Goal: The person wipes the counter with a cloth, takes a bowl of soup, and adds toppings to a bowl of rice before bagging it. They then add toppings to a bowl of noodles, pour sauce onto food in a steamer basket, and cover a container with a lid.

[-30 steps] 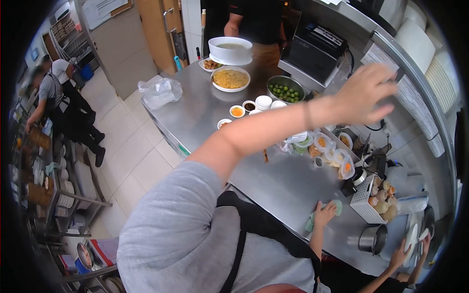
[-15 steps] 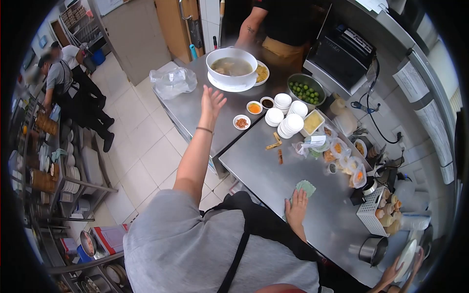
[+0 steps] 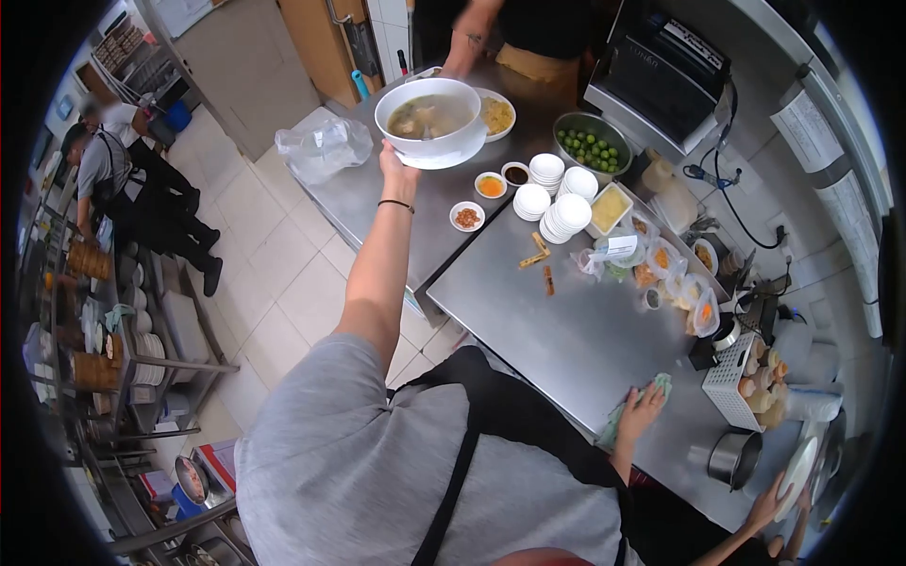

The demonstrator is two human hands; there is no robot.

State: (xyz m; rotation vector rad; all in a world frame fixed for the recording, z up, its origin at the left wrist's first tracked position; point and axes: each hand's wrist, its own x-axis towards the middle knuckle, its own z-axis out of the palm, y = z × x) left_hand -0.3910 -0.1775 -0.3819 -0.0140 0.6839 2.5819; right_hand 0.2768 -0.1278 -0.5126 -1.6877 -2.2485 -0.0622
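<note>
At the far counter, my left hand (image 3: 400, 170) is closed at the near lower edge of a large white soup bowl (image 3: 429, 146), which holds broth with pieces in it. A white plate appears to sit beneath the bowl. My fingertips are hidden underneath. A co-worker's hand (image 3: 460, 64) is behind the bowl; whether it touches the bowl cannot be made out. On the near steel counter, my right hand (image 3: 642, 412) presses and grips a green cloth (image 3: 612, 429), whose edges show beyond the fingers.
Beside the bowl is a plate of yellow food (image 3: 498, 115). Nearby are small sauce dishes (image 3: 491, 186), stacked white dishes (image 3: 566, 215), a bowl of limes (image 3: 590, 146) and bagged ingredients (image 3: 665, 259). A plastic bag (image 3: 323, 148) lies left. Another person holds a plate (image 3: 797, 476) at lower right.
My left hand, open and apart from the bowl before, now has hold of it. The bowl has tilted slightly. My right hand has slid the cloth right and nearer to me.
</note>
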